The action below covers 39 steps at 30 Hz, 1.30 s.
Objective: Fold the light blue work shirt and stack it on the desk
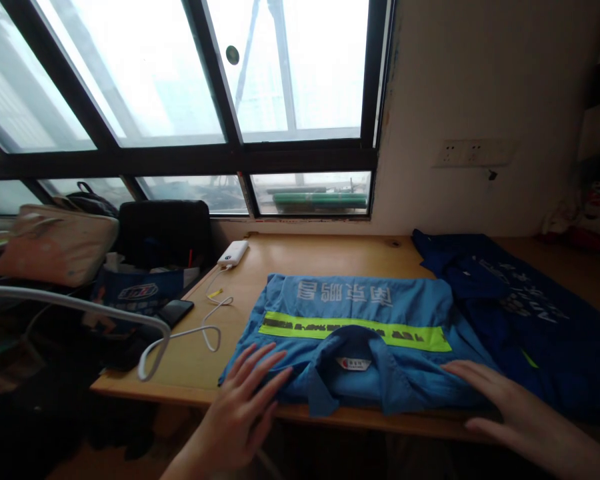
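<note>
In the head view, the light-blue shirt (pixel 350 309) lies flattened on the table (pixel 300 253) in front of you, its collar (pixel 350 340) toward you at the near edge. Your left hand (pixel 247 400) and right hand (pixel 505 393) sit at its two near sides, fingers extended and gripping nothing; you can't tell how firmly they touch. Expect light, soft cloth that creases and slumps easily; the collar and the yellow-green strip (pixel 290 325) are probably stiffer. The shoulder edges beneath your fingers look like the best hold. Mind the table's front edge, where the collar tips reach the rim. On your right, the dark-blue garment (pixel 555 320) crowds the shirt; on your left, keep clear of the white cable (pixel 205 328) and phone (pixel 177 311). Bare tabletop lies beyond the shirt.
</note>
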### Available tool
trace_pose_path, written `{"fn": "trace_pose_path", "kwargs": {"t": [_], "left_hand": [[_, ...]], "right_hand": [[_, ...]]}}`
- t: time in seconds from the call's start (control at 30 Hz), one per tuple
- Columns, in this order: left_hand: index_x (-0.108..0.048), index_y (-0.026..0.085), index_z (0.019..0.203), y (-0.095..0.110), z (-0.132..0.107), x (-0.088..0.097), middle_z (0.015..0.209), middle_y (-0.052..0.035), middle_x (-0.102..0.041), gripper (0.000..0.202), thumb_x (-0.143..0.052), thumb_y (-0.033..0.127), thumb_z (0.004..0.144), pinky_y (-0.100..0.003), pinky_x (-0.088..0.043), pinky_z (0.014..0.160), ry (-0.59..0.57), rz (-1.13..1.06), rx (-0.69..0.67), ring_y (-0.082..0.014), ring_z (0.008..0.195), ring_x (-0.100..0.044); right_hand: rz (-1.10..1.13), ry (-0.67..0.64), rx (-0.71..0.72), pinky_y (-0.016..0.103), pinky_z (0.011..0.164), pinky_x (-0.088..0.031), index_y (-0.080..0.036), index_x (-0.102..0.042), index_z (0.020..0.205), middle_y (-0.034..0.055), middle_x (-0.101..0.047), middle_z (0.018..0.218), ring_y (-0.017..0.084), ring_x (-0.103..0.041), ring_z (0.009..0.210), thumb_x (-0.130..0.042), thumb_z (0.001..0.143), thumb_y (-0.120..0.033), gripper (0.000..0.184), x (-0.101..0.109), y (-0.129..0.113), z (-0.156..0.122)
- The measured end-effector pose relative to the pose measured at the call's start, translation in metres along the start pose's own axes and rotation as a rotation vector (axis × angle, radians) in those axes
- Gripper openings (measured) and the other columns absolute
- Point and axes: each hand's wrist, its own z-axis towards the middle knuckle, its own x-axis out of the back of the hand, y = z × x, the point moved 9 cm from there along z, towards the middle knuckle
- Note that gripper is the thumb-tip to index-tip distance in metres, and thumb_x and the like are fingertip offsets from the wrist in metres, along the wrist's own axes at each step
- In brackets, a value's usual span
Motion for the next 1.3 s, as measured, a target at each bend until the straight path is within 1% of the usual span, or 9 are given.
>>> {"fn": "trace_pose_path", "kwargs": {"t": [0.1,0.2,0.43,0.6,0.8,0.9,1.03,1.13,1.3], "left_hand": [[-0.034,0.026,0.129,0.055,0.026,-0.011,0.134,-0.0029,-0.036,0.051,-0.044,0.024,0.079,-0.051,-0.021,0.102,-0.065,-0.016,-0.207,-0.0263,0.124,-0.028],[-0.031,0.025,0.131,0.061,0.054,-0.033,0.136,-0.0047,-0.032,0.051,-0.043,0.035,0.082,-0.049,-0.022,0.102,-0.086,-0.069,-0.146,-0.0256,0.126,-0.025],[-0.048,0.014,0.115,-0.028,0.081,-0.065,0.118,-0.014,-0.05,0.038,-0.041,0.034,0.083,-0.04,-0.038,0.091,0.096,-0.426,0.533,-0.0236,0.109,-0.046],[-0.061,0.01,0.076,-0.059,0.075,-0.112,0.071,-0.0058,-0.062,0.023,-0.06,0.032,0.068,-0.029,-0.045,0.067,0.009,-1.079,0.901,-0.0185,0.071,-0.058],[-0.058,0.011,0.098,-0.052,0.063,-0.15,0.07,-0.0036,-0.062,0.037,-0.065,0.025,0.064,-0.021,-0.044,0.054,-0.082,-1.882,1.186,-0.0127,0.06,-0.057],[-0.058,0.01,0.096,-0.057,0.061,-0.151,0.069,-0.0041,-0.061,0.034,-0.063,0.026,0.066,-0.022,-0.044,0.055,-0.034,-1.782,1.178,-0.0136,0.061,-0.058],[-0.058,0.014,0.092,-0.064,0.065,-0.125,0.073,-0.0039,-0.061,0.026,-0.057,0.031,0.072,-0.026,-0.045,0.064,0.159,-1.242,0.975,-0.016,0.069,-0.058],[-0.059,0.017,0.09,-0.048,0.078,-0.094,0.087,-0.0058,-0.06,0.018,-0.048,0.027,0.079,-0.032,-0.044,0.076,0.166,-0.67,0.719,-0.018,0.083,-0.056],[-0.055,0.021,0.107,-0.018,0.092,-0.066,0.119,-0.0081,-0.05,0.028,-0.037,0.023,0.086,-0.041,-0.032,0.095,0.119,-0.118,0.467,-0.0225,0.115,-0.039]], "right_hand": [[0.081,0.035,0.163,0.036,0.09,-0.045,-0.033,-0.042,0.124,0.0014,-0.045,0.128,0.023,-0.045,0.113,-0.052,0.077,-0.025,0.048,-0.01,-0.072,0.02],[0.133,0.067,0.28,0.042,0.096,-0.038,-0.033,-0.038,0.126,0.0001,-0.044,0.128,0.023,-0.039,0.119,-0.047,0.08,-0.023,0.048,-0.032,-0.113,0.052],[0.345,0.393,-0.158,0.043,0.076,-0.047,-0.022,-0.058,0.103,0.0082,-0.063,0.096,0.025,-0.058,0.086,-0.048,0.078,-0.029,0.028,-0.052,-0.04,0.109],[0.596,0.247,-0.351,0.032,0.064,-0.044,-0.016,-0.064,0.067,0.005,-0.065,0.068,0.021,-0.059,0.066,-0.052,0.072,-0.038,0.026,-0.072,-0.014,0.121],[1.409,0.002,-0.562,0.029,0.066,-0.045,-0.014,-0.064,0.072,0.0031,-0.065,0.066,0.018,-0.06,0.066,-0.061,0.063,-0.047,0.034,-0.108,-0.007,0.117],[1.429,0.042,-0.599,0.029,0.067,-0.045,-0.014,-0.063,0.071,0.004,-0.065,0.066,0.019,-0.06,0.066,-0.062,0.061,-0.048,0.035,-0.109,0.001,0.115],[0.71,0.374,-0.579,0.029,0.06,-0.042,-0.016,-0.058,0.068,0.0023,-0.058,0.053,0.018,-0.056,0.057,-0.053,0.071,-0.048,0.033,-0.074,0.015,0.106],[0.171,0.485,-0.429,0.032,0.067,-0.042,-0.017,-0.059,0.076,0.0063,-0.061,0.068,0.02,-0.057,0.069,-0.04,0.083,-0.037,0.028,-0.048,-0.015,0.103],[-0.072,0.381,0.052,0.036,0.095,-0.033,-0.018,-0.052,0.111,0.0071,-0.053,0.117,0.02,-0.041,0.113,-0.034,0.087,-0.026,0.031,-0.043,-0.086,0.102]]}}
